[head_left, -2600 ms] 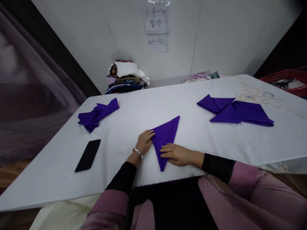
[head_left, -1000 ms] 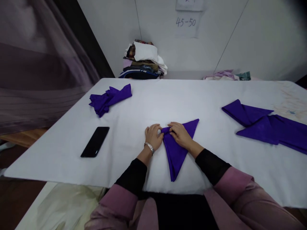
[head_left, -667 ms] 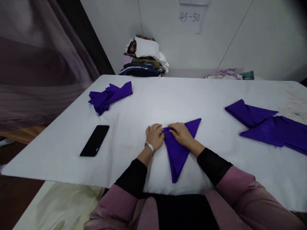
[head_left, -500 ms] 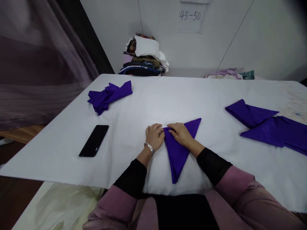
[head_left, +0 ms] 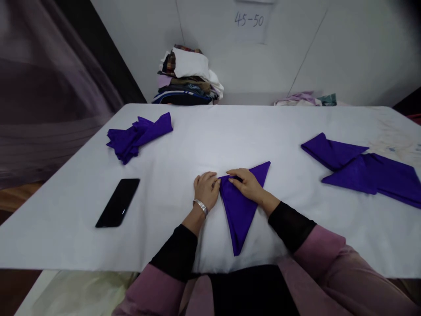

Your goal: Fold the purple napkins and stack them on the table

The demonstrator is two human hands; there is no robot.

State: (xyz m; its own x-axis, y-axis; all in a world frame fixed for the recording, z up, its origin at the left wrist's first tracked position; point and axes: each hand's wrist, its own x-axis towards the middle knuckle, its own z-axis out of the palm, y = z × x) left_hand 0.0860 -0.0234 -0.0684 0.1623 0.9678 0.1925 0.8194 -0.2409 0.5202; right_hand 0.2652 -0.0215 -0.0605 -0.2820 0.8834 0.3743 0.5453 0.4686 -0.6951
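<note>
A purple cloth [head_left: 237, 210], folded into a triangular shape, lies on the white-covered table with one point toward me and another toward the upper right. My left hand [head_left: 206, 191], with a silver bracelet at the wrist, has its thumb and fingers closed at the cloth's upper left corner. Across the upper edge lies my right hand [head_left: 246, 183], its thumb and fingers pinching the fabric just right of that corner.
A black phone [head_left: 118, 202] lies left of my hands, with a bunched purple cloth [head_left: 140, 135] behind it. Folded purple cloths [head_left: 365, 169] overlap at the right. Stacked clothes [head_left: 190, 77] stand beyond the far edge of the table [head_left: 243, 131].
The view has shifted slightly, so the table items sit a little further left. Both hands remain at the cloth's upper edge, in nearly the same pose.
</note>
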